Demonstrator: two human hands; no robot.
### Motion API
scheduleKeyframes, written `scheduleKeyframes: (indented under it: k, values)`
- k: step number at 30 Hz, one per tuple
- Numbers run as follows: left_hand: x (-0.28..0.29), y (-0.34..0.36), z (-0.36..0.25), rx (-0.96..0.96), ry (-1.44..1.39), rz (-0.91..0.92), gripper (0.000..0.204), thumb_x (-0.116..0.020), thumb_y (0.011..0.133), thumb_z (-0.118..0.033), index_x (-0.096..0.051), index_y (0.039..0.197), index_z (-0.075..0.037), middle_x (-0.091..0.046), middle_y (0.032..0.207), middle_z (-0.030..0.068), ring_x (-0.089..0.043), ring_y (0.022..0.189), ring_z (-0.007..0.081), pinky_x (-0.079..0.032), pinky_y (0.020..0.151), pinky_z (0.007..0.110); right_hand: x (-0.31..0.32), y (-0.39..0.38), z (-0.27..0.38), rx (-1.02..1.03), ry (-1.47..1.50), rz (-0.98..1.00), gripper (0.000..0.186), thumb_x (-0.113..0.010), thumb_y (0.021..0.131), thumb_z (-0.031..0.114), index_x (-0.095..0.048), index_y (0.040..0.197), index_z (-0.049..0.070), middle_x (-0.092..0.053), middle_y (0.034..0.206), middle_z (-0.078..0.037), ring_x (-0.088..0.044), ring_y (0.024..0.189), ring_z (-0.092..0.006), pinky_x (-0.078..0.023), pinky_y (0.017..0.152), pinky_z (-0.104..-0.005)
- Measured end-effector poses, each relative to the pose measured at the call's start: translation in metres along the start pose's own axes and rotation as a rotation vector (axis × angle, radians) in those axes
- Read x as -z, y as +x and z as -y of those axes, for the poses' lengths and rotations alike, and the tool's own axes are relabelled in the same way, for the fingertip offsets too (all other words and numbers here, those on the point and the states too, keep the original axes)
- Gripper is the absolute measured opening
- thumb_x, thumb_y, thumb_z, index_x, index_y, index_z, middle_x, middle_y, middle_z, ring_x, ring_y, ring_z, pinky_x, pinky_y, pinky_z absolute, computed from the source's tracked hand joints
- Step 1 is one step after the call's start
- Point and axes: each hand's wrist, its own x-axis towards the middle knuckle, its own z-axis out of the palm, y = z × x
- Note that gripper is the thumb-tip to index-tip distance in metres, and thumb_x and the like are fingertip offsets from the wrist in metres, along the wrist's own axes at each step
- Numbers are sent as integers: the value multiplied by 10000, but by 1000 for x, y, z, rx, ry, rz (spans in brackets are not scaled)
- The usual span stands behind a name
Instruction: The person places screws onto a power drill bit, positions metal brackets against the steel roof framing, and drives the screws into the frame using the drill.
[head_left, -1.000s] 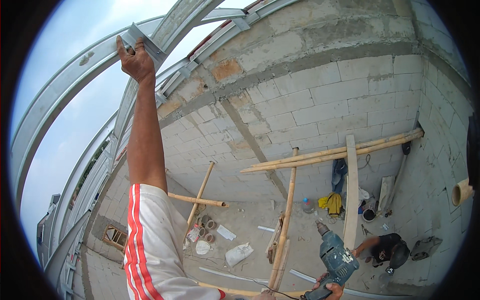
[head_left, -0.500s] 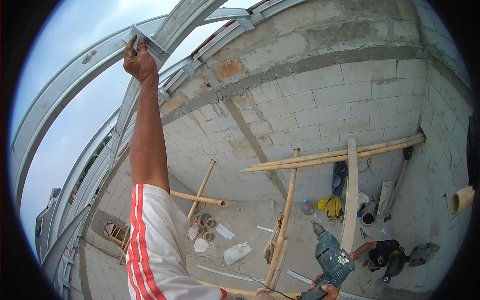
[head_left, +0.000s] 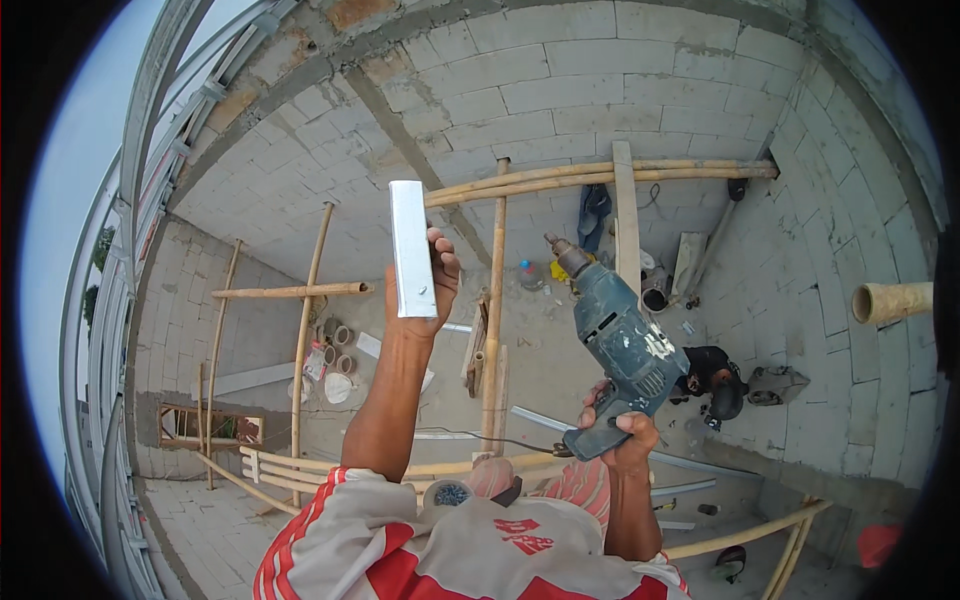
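My left hand is raised in front of me, closed around a short piece of silvery metal channel. The piece stands nearly upright, a small screw or hole near its lower end, and hides part of the palm. In my right hand is a worn blue-green power drill, gripped by its handle. Its chuck tilts up and to the left; I cannot make out a bit clearly. A dark cable trails left from the handle. Against my body sits a small container of screws.
Bamboo poles cross below and around me. A plank rests on the horizontal ones. Metal roof framing curves along the left. On the floor far below, a person crouches near the right wall. A pipe end juts in at the right.
My left hand has come down from the roof beam with the metal piece. My right hand has lifted the drill higher into view. The whole view has tilted down, away from the roof framing.
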Motion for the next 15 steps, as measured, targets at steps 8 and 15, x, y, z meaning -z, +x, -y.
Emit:
scheduleKeyframes:
  k: [8, 15]
  values:
    - [47, -57, 76, 314, -132, -90, 244, -516, 955, -357, -691, 1080, -244, -569, 1321, 169, -324, 1411, 260, -190, 1184, 511, -44, 18, -22, -182, 21, 83, 642, -651, 616, 260, -514, 1136, -90, -600, 950, -225, -644, 718, -294, -540, 679, -412]
    - [62, -73, 85, 300, -210, -236, 279, -616, 921, -359, -646, 1143, -192, -627, 1219, 64, -522, 1227, 244, -353, 1110, 454, -53, 10, -50, -310, -1, 62, 621, -650, 618, 283, -535, 1113, -74, -609, 906, -209, -636, 691, -273, -531, 666, -415]
